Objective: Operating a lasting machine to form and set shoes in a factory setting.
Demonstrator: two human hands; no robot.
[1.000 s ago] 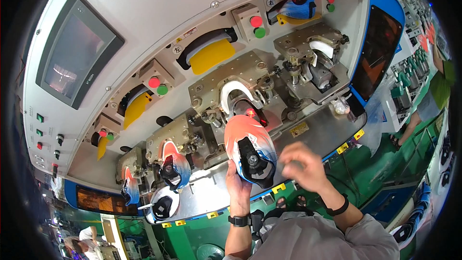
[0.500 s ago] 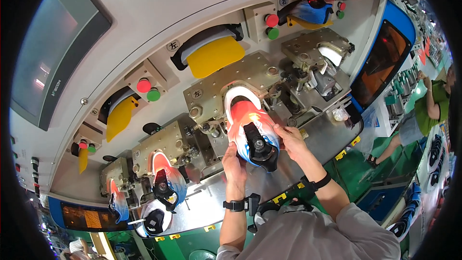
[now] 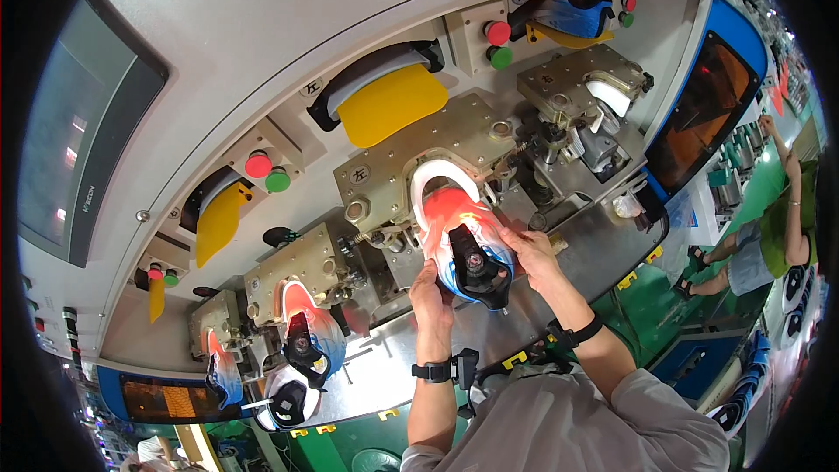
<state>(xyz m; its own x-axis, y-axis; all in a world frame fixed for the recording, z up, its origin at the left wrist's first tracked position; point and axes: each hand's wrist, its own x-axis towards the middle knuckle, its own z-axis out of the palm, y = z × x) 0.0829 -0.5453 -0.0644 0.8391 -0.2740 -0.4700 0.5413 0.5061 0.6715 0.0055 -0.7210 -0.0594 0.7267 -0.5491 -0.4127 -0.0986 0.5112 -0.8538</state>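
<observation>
**Coral-and-blue sneaker upper held in both your hands at the white U-shaped pad**

You have the sneaker upper [image 3: 476, 275] in front of you, above the metal surface [image 3: 376, 363], with its toe pointing away from you and its heel end toward you. Your left hand [image 3: 430, 295] grips its left side, thumb along the edge; your right hand [image 3: 533, 260] grips the opposite side, thumb laid near the upper edge. The fingers of both hands are grasping it, though how they curl underneath is hidden from you here.

The upper is coral red at the toe, pales to white with reddish streaks along the midfoot, and turns bright blue toward the heel. A black tongue and collar run down its middle, with a small round mark near their centre. A red glow brightens the forefoot. The toe sits within the curve of the white U-shaped pad [image 3: 446, 170], which is mounted on a metal fixture [image 3: 433, 129]; you cannot tell whether toe and pad touch.

To your left, a similarly coloured shoe [image 3: 329, 343] stands at the neighbouring station, and a yellow curved plate [image 3: 393, 107] hangs beyond your fixture.
</observation>
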